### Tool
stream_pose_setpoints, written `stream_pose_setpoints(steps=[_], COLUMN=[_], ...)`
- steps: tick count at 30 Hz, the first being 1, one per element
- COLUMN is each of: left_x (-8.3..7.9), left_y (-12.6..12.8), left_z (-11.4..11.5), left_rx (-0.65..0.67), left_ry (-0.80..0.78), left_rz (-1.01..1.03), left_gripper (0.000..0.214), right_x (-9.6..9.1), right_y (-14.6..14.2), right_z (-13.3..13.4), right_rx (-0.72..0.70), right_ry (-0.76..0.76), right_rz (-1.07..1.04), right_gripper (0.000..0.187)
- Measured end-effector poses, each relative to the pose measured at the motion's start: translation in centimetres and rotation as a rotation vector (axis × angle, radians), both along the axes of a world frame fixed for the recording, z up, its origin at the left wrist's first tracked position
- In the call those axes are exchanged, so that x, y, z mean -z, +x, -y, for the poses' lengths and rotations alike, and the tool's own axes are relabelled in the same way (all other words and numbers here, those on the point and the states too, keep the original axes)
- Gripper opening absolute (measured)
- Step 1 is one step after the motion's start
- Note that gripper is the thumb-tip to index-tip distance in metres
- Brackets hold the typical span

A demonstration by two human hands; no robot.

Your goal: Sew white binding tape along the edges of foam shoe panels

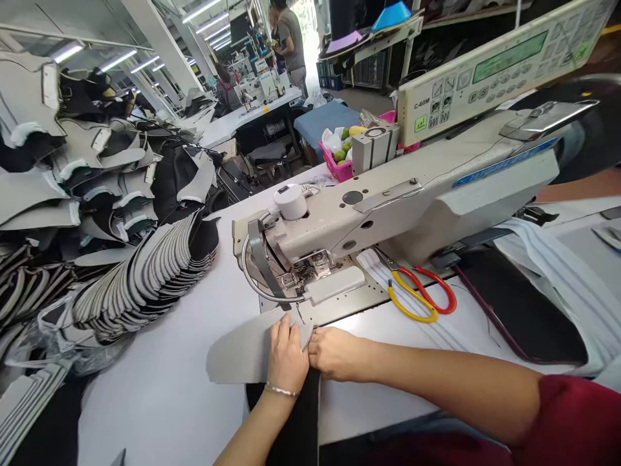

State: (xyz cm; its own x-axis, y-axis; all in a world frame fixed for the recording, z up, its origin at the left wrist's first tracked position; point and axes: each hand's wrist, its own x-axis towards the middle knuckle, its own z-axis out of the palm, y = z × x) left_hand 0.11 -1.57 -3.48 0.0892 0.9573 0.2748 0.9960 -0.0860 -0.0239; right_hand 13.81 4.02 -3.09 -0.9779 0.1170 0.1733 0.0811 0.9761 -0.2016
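Note:
A light grey fabric panel (237,353) lies on the white table in front of the industrial sewing machine (334,220), its far edge reaching the needle area. My left hand (286,359), with a silver bangle at the wrist, presses on the panel with fingers bent toward the needle; its thumb is hidden. Beside it, my right hand (337,353) is closed at the panel's right edge, fingertips tucked out of sight. A black fabric piece (298,427) runs under my left hand toward me. Whether the two pieces are joined cannot be seen.
Scissors (429,301) with red and yellow handles lie right of the needle area, beside a dark flat pad (524,304). Stacked grey-and-black pieces (145,272) line the table's left side. A control panel (509,71) stands behind the machine. A pink basket (339,168) holds fruit. People are farther back.

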Motion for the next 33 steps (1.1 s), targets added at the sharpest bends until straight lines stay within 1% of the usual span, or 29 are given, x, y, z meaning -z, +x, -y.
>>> stream_pose_setpoints(steps=[4, 7, 12, 19, 25, 29, 33], left_x=[-0.1, 0.0, 0.1, 0.2, 0.2, 0.0, -0.1], left_y=[1.0, 1.3, 1.2, 1.1, 1.4, 1.5, 0.9], left_z=[-2.2, -3.0, -2.9, -3.3, -3.2, -3.2, -4.4], left_rx=[0.021, 0.03, 0.046, 0.066, 0.034, 0.062, 0.089], left_ry=[-0.01, -0.017, 0.001, 0.01, -0.028, -0.028, 0.007], left_rz=[0.02, 0.035, 0.037, 0.033, 0.064, 0.087, 0.071], left_gripper=[0.02, 0.02, 0.022, 0.019, 0.023, 0.024, 0.021], right_x=[-0.8, -1.2, -1.6, -1.7, -1.8, -1.4, -0.5], right_y=[0.7, 1.0, 1.1, 1.2, 1.4, 1.3, 1.0], right_z=[-1.8, -2.4, -2.5, -2.7, -2.4, -2.2, -2.8], right_rx=[0.055, 0.081, 0.084, 0.083, 0.126, 0.143, 0.163], right_ry=[-0.019, -0.052, -0.078, -0.079, -0.063, -0.07, -0.054], right_rz=[0.075, 0.123, 0.14, 0.145, 0.122, 0.093, 0.048], right_gripper=[0.01, 0.01, 0.008, 0.009, 0.009, 0.012, 0.011])
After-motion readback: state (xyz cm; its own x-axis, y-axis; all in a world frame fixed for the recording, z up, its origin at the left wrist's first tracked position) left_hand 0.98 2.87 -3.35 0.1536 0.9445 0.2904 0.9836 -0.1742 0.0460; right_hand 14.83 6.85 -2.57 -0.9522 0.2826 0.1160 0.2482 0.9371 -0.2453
